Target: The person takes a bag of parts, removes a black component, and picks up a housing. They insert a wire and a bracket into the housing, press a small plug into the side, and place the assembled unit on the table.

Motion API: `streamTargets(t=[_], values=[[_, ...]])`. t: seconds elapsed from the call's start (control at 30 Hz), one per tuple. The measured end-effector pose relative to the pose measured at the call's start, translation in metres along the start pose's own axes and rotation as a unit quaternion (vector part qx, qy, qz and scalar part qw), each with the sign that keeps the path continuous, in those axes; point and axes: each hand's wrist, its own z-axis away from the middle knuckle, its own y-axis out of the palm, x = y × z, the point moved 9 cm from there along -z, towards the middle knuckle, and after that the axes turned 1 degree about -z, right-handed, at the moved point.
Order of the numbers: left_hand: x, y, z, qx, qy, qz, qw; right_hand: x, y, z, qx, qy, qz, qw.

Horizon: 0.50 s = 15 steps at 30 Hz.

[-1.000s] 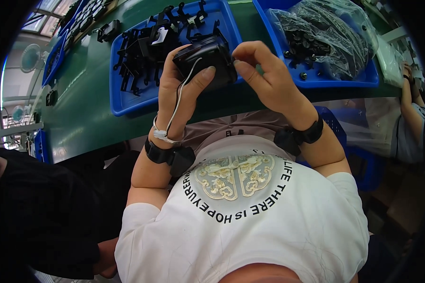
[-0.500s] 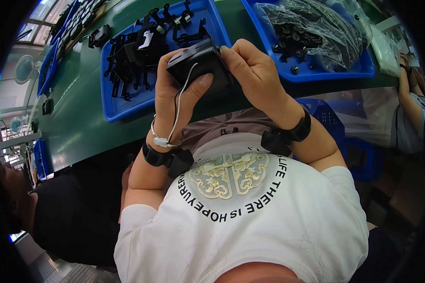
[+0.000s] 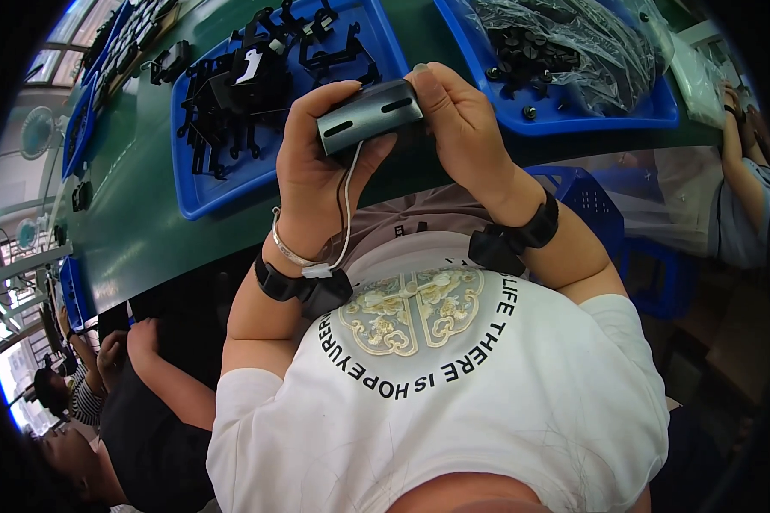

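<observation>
A black box-shaped housing (image 3: pixel 370 117) is held up between both hands, above the near edge of the green table. Its visible face is glossy and has two dark slots. My left hand (image 3: pixel 310 171) grips the left end, fingers over the top and thumb underneath. At the right end, my right hand (image 3: pixel 470 128) pinches the housing's corner, thumb on top; the fingers behind are partly hidden. A thin white wire (image 3: pixel 348 197) runs from the band on my left wrist up to the housing's underside, where its end is hidden.
Beyond my left hand lies a blue tray (image 3: pixel 231 198) heaped with black brackets (image 3: pixel 244 94). Another blue tray (image 3: pixel 590 126) at the right holds small black round parts (image 3: pixel 535 53) and a clear plastic bag (image 3: pixel 620 51). A co-worker's arm (image 3: pixel 171 380) is at the left; another person sits far right.
The housing has been tilted, so its slotted face now shows. My right thumb has shifted up to its top corner. At the left, the co-worker's arm has come into view.
</observation>
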Motion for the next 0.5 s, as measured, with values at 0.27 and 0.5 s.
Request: streamTargets(t=[0.27,0.5], values=[[0.025,-0.01,0.003,-0.051,-0.102,0.208,0.971,0.016,0.009,0.005,0.001,-0.105,0.061,0.993],[0.022,-0.016,0.005,-0.056,-0.074,0.187,0.978,0.015,0.011,0.003,0.012,-0.08,-0.027,0.996]])
